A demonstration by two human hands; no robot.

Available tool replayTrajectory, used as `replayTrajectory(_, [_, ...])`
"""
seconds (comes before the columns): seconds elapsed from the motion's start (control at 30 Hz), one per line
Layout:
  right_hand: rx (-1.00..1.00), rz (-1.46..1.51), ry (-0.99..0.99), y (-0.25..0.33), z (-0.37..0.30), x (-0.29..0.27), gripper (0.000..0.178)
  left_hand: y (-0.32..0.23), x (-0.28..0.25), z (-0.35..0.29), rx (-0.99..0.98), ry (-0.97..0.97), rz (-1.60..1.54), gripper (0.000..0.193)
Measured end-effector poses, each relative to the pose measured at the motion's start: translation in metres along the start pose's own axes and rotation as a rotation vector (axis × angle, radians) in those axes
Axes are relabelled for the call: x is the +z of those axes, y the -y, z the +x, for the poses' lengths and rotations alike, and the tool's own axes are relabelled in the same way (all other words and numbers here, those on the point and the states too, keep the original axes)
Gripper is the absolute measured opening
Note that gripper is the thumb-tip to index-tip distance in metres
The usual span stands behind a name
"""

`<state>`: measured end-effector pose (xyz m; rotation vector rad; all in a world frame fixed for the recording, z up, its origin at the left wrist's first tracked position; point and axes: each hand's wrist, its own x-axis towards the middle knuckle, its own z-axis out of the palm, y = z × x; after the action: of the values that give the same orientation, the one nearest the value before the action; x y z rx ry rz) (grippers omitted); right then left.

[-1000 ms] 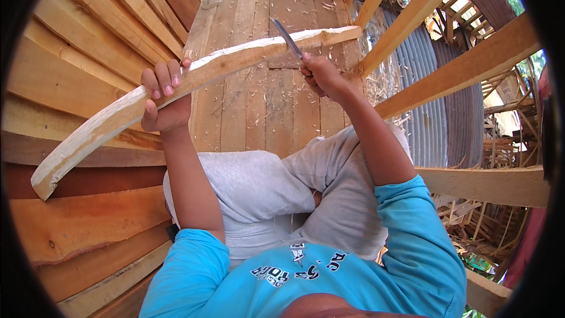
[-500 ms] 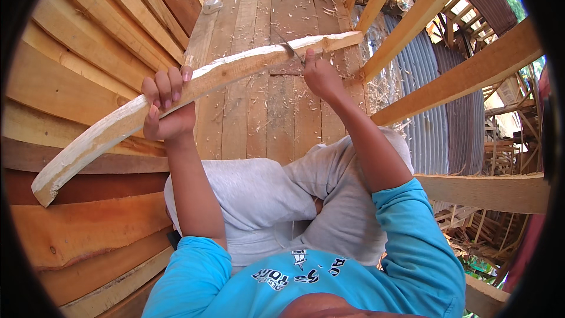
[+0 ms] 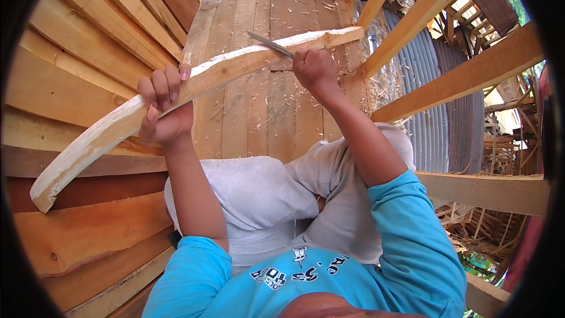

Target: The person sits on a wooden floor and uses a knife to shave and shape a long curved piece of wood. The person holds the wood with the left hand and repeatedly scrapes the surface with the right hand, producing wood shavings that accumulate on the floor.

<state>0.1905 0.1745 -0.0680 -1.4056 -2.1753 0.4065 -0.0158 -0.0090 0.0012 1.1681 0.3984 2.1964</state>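
My left hand [image 3: 163,106] grips a long, curved, pale wooden piece [image 3: 235,68] near its middle and holds it up at a slant. Its thick end hangs low at the left, its thin end reaches a slanted beam at the upper right. My right hand [image 3: 315,69] is closed on the handle of a knife [image 3: 269,44]. The grey blade lies on the upper face of the wooden piece, pointing up and left.
A plank floor [image 3: 276,100] strewn with wood shavings runs ahead under my knees in grey shorts. Stacked boards [image 3: 76,53] form a wall at the left. Slanted timber beams [image 3: 465,76] and corrugated metal sheeting [image 3: 424,123] stand at the right.
The knife has travelled along the wooden piece: it was drawn in towards my right hand half a second ago, and now the blade shows again, pointing up-left. My left hand keeps its grip.
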Motion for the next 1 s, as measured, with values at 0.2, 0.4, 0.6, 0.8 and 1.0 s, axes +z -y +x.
replayTrajectory(0.2, [0.123, 0.005, 0.019, -0.087, 0.028, -0.005, 0.056, 0.005, -0.001, 0.005, 0.017, 0.076, -0.051, 0.033])
replayTrajectory(0.4, [0.332, 0.606, 0.592, -0.057, 0.021, -0.042, 0.058, 0.002, -0.011, 0.003, 0.047, 0.105, -0.059, 0.031])
replayTrajectory(0.6, [0.542, 0.979, 0.629, -0.042, 0.005, -0.036, 0.052, 0.004, -0.007, 0.003, 0.023, 0.089, -0.047, 0.031])
replayTrajectory(0.8, [0.606, 0.681, 0.461, -0.039, -0.002, -0.007, 0.043, 0.003, -0.008, 0.004, 0.034, 0.095, -0.058, 0.03])
replayTrajectory(1.0, [0.648, 0.763, 0.571, -0.04, 0.0, -0.005, 0.04, 0.004, -0.006, 0.002, 0.024, 0.042, -0.03, 0.031])
